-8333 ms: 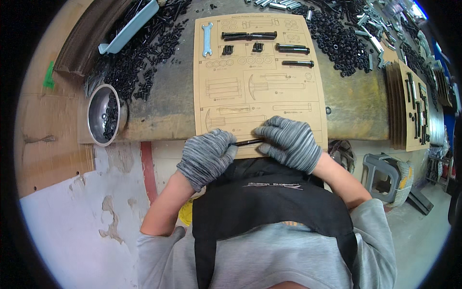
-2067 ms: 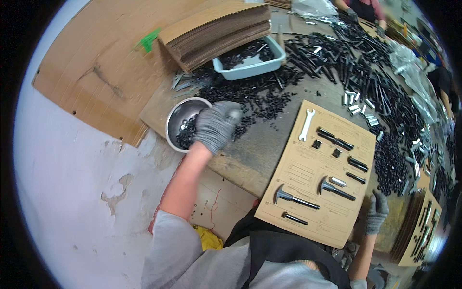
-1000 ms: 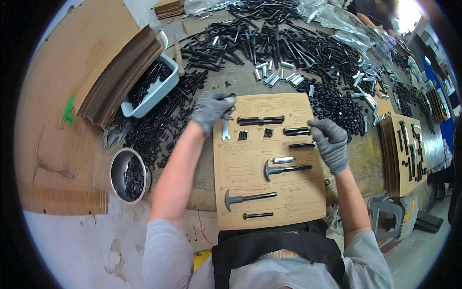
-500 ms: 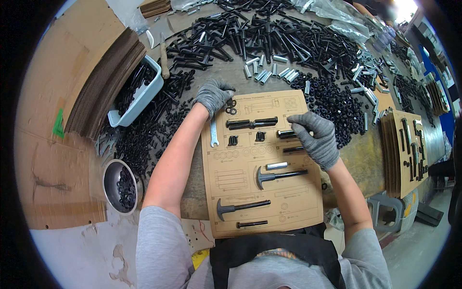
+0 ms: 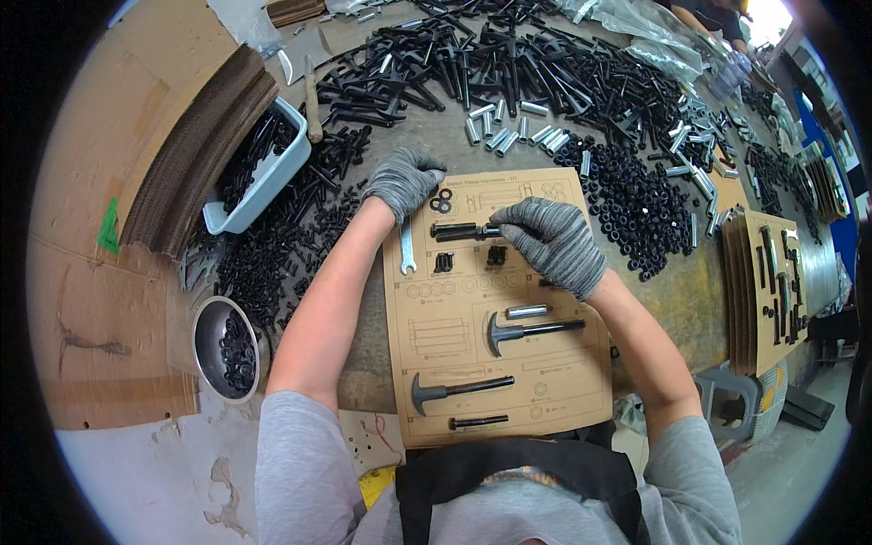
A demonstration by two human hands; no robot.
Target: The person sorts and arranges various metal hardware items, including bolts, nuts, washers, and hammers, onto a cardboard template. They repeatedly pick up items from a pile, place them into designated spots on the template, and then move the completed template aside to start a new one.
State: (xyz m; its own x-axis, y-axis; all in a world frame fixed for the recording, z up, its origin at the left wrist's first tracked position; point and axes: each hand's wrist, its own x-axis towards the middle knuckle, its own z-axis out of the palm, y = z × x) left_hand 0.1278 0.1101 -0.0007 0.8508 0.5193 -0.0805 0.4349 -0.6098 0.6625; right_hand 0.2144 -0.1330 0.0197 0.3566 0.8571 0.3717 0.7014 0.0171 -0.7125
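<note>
It's a workshop (a well-scuffed one): past the gloved left hand [image 5: 404, 182] and right hand [image 5: 549, 241], the workbench [image 5: 672, 336] is heaped with black T-headed bars [image 5: 472, 64], silvery tubes [image 5: 545, 138] and nuts [image 5: 636, 204]; left of both hands sit a light-blue plastic tub [image 5: 272, 200] and stacked corrugated cardboard [image 5: 195, 154].

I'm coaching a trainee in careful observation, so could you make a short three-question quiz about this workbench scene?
1. Count: how many black, hammer-shaped metal pieces lie on the brown, rectangular cardboard sheet?
2. True or false: the round, shiny metal bowl is to the left of the sheet and holds small black pieces.
3. Which hand, in its grey knitted glove, is nearer the silver, open-ended metal wrench?

Key
1. Two.
2. True.
3. The left hand, by the sheet's upper-left corner.
</note>
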